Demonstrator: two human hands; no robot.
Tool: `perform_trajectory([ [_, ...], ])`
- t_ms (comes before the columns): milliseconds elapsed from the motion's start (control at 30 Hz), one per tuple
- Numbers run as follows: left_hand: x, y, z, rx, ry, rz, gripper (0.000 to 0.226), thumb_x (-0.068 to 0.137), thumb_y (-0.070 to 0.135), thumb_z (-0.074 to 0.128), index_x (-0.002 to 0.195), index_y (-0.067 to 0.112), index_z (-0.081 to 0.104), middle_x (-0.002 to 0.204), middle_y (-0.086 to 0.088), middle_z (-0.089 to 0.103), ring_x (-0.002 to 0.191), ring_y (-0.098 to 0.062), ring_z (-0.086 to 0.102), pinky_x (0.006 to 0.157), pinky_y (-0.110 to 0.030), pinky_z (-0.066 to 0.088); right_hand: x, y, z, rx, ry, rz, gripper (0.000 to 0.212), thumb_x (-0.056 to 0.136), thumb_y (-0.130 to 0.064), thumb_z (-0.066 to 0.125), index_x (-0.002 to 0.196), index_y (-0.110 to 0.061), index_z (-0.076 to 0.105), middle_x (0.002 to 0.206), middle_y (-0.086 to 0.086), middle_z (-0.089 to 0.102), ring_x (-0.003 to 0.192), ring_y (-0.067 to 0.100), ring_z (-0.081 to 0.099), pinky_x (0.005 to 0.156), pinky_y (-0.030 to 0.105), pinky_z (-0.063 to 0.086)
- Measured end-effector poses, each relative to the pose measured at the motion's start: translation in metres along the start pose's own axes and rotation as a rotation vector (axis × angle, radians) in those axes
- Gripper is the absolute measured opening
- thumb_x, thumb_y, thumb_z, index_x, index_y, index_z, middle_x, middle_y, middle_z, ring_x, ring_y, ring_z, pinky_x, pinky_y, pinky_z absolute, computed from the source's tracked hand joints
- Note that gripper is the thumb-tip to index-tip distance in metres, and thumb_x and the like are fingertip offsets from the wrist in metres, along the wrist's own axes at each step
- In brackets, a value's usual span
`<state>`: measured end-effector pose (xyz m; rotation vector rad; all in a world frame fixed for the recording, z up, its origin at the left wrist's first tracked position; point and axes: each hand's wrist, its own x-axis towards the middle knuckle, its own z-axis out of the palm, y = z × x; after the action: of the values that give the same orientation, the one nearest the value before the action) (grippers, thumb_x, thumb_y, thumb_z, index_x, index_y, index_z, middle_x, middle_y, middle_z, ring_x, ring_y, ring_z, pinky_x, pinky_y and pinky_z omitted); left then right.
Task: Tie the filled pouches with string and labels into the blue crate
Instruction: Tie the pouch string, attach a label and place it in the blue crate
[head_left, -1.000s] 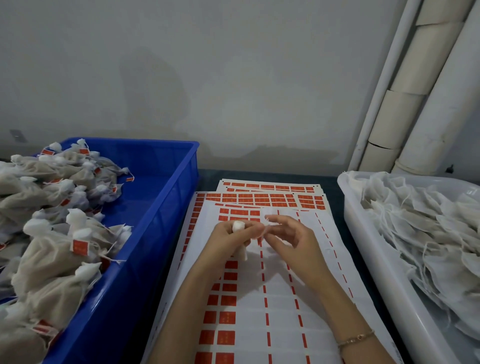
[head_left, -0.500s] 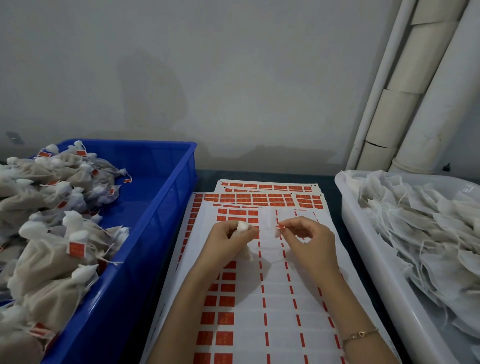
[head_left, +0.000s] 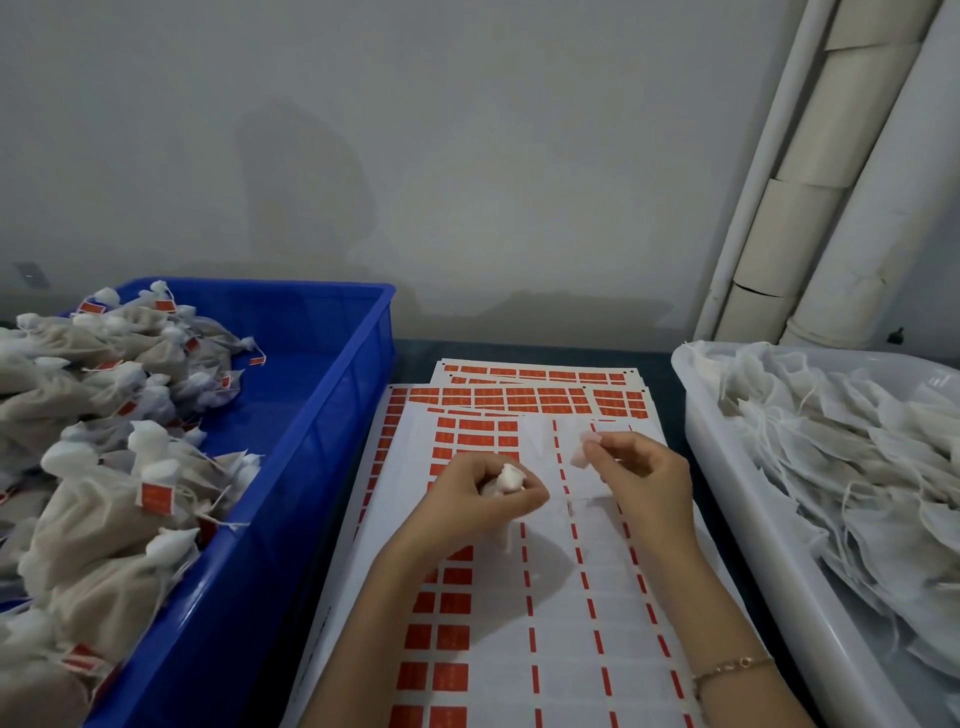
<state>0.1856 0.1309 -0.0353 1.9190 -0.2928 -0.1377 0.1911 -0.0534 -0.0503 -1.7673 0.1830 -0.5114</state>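
1. Two hands work above the label sheets (head_left: 519, 649), which are spread on the table (head_left: 415, 353).
2. Left hand (head_left: 483, 499) is curled round a small white pouch (head_left: 509, 478); the gathered top pokes up between thumb and fingers.
3. Right hand (head_left: 644, 478) pinches a pale label (head_left: 582, 452) at the fingertips. It is blurred, near the pouch, and apart from it.
4. Blue crate (head_left: 322, 415) stands at left, heaped with tied pouches (head_left: 104, 467) that carry red tags.
5. White tub (head_left: 727, 493) at right holds flat bags (head_left: 857, 467).
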Motion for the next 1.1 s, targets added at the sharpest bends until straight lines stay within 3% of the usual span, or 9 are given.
perform_trajectory([
  [100,-0.002,0.004,0.006,0.008,-0.087,0.054,0.003,0.08,0.036,0.073,0.08,0.035,0.07,0.081,0.022,0.067,0.086,0.003,0.062,0.061,-0.008,0.048,-0.001,-0.002,0.002,0.057,-0.103,0.061,0.008,0.079,-0.03,0.075,0.084,-0.031,0.069,0.085,-0.021,0.068,0.08,0.009,0.065,0.065,0.014,0.047],
  [233,0.0,0.002,0.012,-0.005,-0.015,0.093,0.007,0.079,0.037,0.073,0.084,0.033,0.071,0.081,0.021,0.066,0.085,0.002,0.061,0.062,-0.007,0.049,-0.004,-0.005,0.004,0.074,-0.208,0.089,0.005,0.078,-0.031,0.074,0.078,-0.031,0.07,0.076,-0.025,0.069,0.077,0.007,0.065,0.067,0.015,0.046],
  [433,0.005,0.001,0.02,-0.01,0.121,0.125,0.008,0.081,0.034,0.072,0.078,0.038,0.066,0.074,0.029,0.063,0.082,0.008,0.058,0.057,-0.002,0.043,-0.009,-0.01,0.008,0.092,-0.336,0.107,0.005,0.077,-0.028,0.074,0.08,-0.029,0.071,0.075,-0.024,0.069,0.077,-0.012,0.061,0.049,0.002,0.043],
  [833,0.01,-0.001,0.016,-0.043,0.236,0.05,0.011,0.079,0.038,0.073,0.072,0.038,0.064,0.072,0.027,0.062,0.079,0.007,0.059,0.052,-0.001,0.041,-0.009,-0.012,0.008,0.074,-0.359,0.119,0.005,0.079,-0.026,0.074,0.082,-0.028,0.071,0.073,-0.022,0.069,0.075,-0.009,0.062,0.05,0.003,0.043],
  [1100,0.011,0.0,0.016,-0.012,0.253,0.021,0.01,0.08,0.041,0.07,0.079,0.035,0.063,0.085,0.026,0.059,0.082,-0.003,0.059,0.057,-0.005,0.04,-0.011,-0.014,0.007,0.066,-0.349,0.145,0.005,0.079,-0.029,0.074,0.083,-0.028,0.072,0.078,-0.019,0.07,0.077,0.008,0.064,0.057,0.01,0.045],
])
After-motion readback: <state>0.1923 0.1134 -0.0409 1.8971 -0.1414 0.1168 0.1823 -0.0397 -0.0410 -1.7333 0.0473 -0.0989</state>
